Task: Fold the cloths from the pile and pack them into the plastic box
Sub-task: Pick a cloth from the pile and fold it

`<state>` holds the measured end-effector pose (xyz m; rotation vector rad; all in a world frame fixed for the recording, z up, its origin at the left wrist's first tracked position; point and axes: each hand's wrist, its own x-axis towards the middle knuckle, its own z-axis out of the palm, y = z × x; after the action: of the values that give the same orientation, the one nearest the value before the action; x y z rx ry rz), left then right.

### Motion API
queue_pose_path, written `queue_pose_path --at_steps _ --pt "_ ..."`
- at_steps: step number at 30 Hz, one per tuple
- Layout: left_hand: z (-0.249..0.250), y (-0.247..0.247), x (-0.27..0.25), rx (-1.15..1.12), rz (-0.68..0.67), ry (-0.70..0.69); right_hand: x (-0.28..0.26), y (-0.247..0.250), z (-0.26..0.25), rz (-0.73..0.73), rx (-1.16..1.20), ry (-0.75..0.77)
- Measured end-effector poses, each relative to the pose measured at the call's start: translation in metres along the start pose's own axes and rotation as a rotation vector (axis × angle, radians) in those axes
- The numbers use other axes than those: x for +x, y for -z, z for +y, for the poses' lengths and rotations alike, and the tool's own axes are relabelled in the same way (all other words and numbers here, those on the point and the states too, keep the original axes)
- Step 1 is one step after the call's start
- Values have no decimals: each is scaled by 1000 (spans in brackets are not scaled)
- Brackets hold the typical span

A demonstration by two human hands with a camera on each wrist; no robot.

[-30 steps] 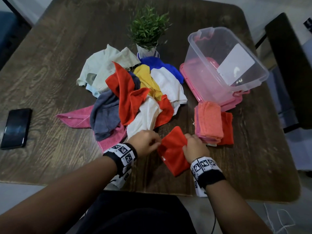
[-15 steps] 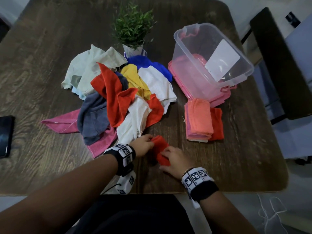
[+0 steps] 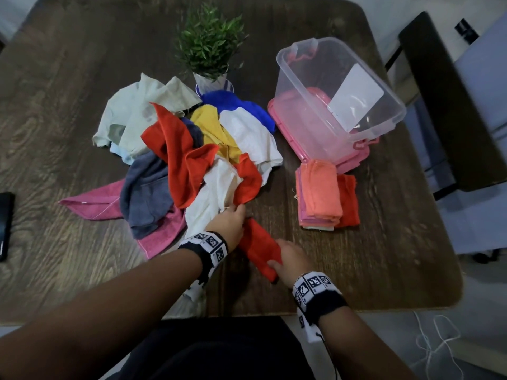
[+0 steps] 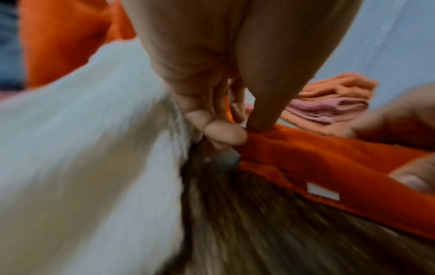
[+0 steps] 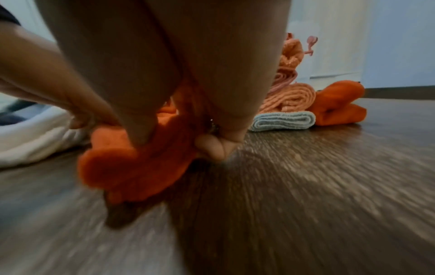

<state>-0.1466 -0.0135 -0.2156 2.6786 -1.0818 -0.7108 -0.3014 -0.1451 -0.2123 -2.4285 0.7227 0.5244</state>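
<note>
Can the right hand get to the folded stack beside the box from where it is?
Probably yes: bare table lies between the right hand and the folded stack, but it grips the red cloth, so it arrives full.

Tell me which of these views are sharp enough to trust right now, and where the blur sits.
Head view: dim but fairly sharp, wide-angle bend at the table edges; the red cloth between left hand and right hand reads clearly. Left wrist view: heavy motion blur on the white cloth and wood. Right wrist view: wood streaked, folded stack moderately crisp.
</note>
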Motion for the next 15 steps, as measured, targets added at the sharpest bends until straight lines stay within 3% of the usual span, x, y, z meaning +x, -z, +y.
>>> queue_pose_path --at_steps 2,4,7,11,13,15 --pt "9 8 -6 108 56 -264 -2 10 -2 11 2 52" --pt "21 15 -10 173 -41 -441 -3 27 -5 62 66 146" --pt "34 27 -4 60 -140 -444 -7 63 -6 197 457 198" --pt "55 42 12 -638 -78 -403 -6 101 1 427 928 170" --pt "74 49 21 -769 -43 -372 -5 105 0 426 997 180" --pt "95 56 30 -727 -49 -357 -3 105 4 462 902 137"
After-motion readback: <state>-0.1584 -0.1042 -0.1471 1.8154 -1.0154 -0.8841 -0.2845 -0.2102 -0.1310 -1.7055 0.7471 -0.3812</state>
